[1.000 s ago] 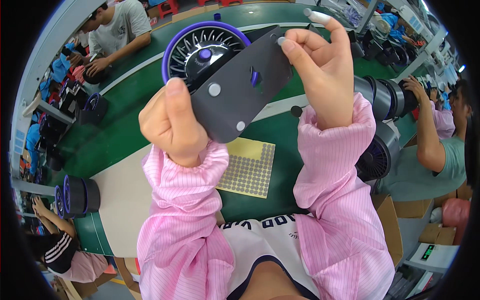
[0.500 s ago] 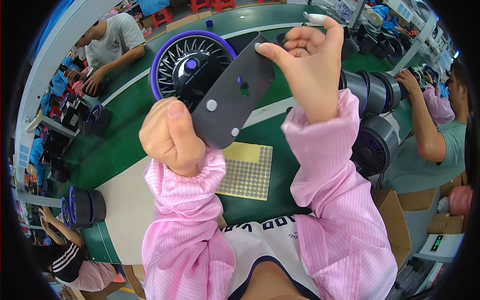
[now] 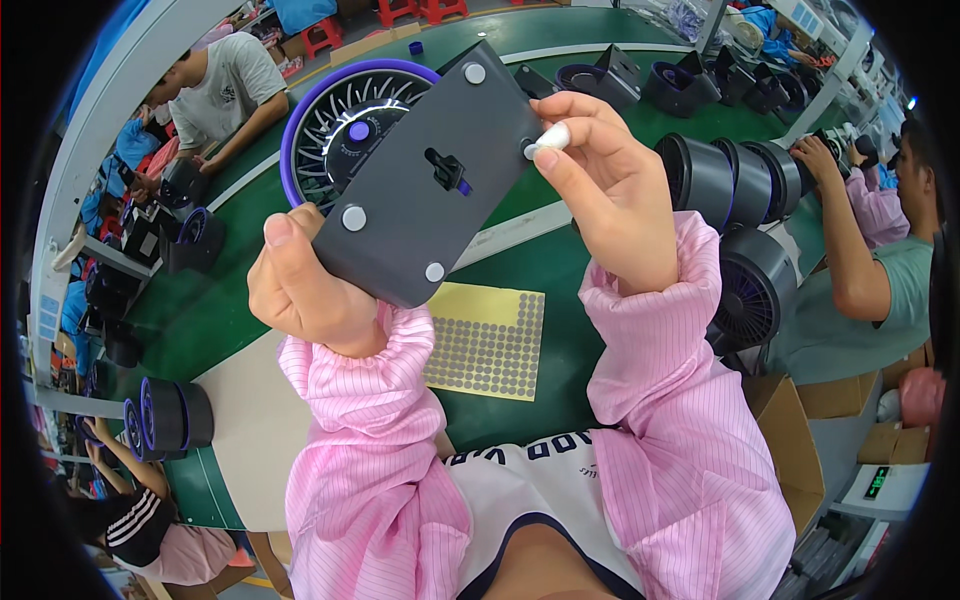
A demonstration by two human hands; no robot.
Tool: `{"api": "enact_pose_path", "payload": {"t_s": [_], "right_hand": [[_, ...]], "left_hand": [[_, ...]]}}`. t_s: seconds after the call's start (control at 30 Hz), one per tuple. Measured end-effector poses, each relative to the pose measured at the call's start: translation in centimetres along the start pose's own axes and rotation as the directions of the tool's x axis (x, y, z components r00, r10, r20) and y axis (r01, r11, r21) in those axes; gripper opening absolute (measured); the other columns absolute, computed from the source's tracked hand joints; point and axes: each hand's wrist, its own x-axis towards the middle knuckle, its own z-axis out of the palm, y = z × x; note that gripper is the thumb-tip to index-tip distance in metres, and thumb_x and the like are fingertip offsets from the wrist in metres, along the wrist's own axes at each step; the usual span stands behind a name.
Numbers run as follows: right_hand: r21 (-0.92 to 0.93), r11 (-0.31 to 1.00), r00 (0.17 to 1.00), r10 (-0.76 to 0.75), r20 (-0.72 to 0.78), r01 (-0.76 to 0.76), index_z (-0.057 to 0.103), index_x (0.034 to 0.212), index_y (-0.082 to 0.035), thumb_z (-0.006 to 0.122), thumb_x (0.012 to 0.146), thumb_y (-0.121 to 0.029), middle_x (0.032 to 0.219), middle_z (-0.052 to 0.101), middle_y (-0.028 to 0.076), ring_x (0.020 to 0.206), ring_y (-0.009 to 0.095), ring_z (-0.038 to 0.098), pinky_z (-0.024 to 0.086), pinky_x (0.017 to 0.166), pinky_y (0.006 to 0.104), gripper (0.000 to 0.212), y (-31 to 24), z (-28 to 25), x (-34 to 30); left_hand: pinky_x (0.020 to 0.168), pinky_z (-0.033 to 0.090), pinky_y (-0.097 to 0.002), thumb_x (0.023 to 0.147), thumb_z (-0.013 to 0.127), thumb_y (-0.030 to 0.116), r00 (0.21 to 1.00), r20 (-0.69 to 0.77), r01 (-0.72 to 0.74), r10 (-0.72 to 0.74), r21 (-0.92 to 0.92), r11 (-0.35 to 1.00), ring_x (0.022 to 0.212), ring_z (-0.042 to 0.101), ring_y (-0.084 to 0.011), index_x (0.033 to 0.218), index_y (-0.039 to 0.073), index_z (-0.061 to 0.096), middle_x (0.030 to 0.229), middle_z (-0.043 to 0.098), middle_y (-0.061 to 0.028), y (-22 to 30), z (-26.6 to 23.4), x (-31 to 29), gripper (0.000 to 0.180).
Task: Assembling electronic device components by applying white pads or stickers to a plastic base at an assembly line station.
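My left hand (image 3: 310, 290) is closed on a desk fan, its fingers partly hidden behind the fan's base. The round fan head (image 3: 345, 110) has a purple rim and black blades. Its dark grey rectangular base (image 3: 400, 215) is tilted with the underside toward me. Three round pale pads sit at its corners, and a cut-out shows in the middle. My right hand (image 3: 615, 200) pinches a small round grey pad (image 3: 529, 149) at the base's right corner. A white cover wraps one of its fingertips.
On the green table lies a yellow sheet of round grey pads (image 3: 485, 365). Fan housings (image 3: 715, 180) stand at right, others (image 3: 165, 415) at left, and several more line the far side. Co-workers (image 3: 880, 270) work on both sides. An open carton (image 3: 785, 440) stands lower right.
The fan has shifted slightly left and turned, showing more of the base's underside. My right hand has left the top corner, where a pad now shows, and come down to the right corner with another pad.
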Motion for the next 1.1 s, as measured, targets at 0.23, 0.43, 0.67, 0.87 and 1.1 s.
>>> {"api": "enact_pose_path", "payload": {"t_s": [0.23,0.43,0.67,0.87,1.1], "right_hand": [[-0.228,0.973,0.992,0.002,-0.126,-0.031,0.054,0.086,0.006,0.068,0.071,-0.002,0.109,0.045,0.011,0.087,0.016,0.053,0.046,0.073,0.0276,0.023,0.7,-0.1,0.4],[-0.704,0.698,0.923,-0.345,-0.169,0.132,0.047,0.101,0.0,0.079,0.058,-0.016,0.107,0.046,0.014,0.096,0.029,0.048,0.043,0.079,0.0358,0.055,2.5,-1.0,0.1],[-0.616,0.639,0.452,0.429,0.782,0.46,0.043,0.121,-0.004,0.066,0.068,-0.042,0.128,0.034,0.02,0.122,0.037,0.029,0.022,0.1,0.0511,0.069,8.7,-2.0,-12.5],[-0.588,0.725,0.633,0.274,0.724,0.358,0.047,0.112,0.0,0.068,0.066,-0.036,0.121,0.04,0.022,0.113,0.038,0.038,0.031,0.096,0.045,0.062,8.5,2.2,-17.8],[-0.469,0.822,0.612,0.197,0.766,0.324,0.053,0.101,0.0,0.055,0.073,-0.009,0.106,0.052,0.013,0.098,0.029,0.051,0.042,0.087,0.0407,0.03,9.1,2.1,-18.1]], "left_hand": [[0.043,0.019,-0.0258,0.087,0.041,0.012,0.992,0.091,-0.095,0.09,0.049,0.994,0.043,0.026,-0.0075,0.049,-0.001,0.034,0.046,0.032,0.0,0.0,0.1,-0.2,0.041],[0.043,0.035,-0.0235,0.088,0.043,0.016,0.998,0.06,-0.031,0.018,0.215,0.976,0.049,0.044,-0.0084,0.056,-0.006,0.05,0.054,0.051,-0.0046,-1.7,-0.6,0.7,0.039],[0.045,0.029,-0.0277,0.086,0.054,0.019,0.874,-0.265,0.441,-0.408,0.076,0.894,0.053,0.034,-0.0067,0.053,0.0,0.047,0.053,0.043,0.003,-13.7,-0.9,2.7,0.039],[0.047,0.032,-0.0326,0.088,0.05,0.026,0.945,-0.201,0.326,-0.259,0.484,0.812,0.05,0.033,-0.0105,0.056,-0.003,0.048,0.048,0.042,-0.0049,-21.2,-2.4,-1.7,0.043],[0.073,0.042,-0.0438,0.079,0.056,0.028,0.996,0.085,-0.068,-0.004,0.823,0.564,0.08,0.056,-0.0354,0.081,0.002,0.062,0.085,0.06,-0.0175,-23.5,-15.0,6.8,0.026]]}}
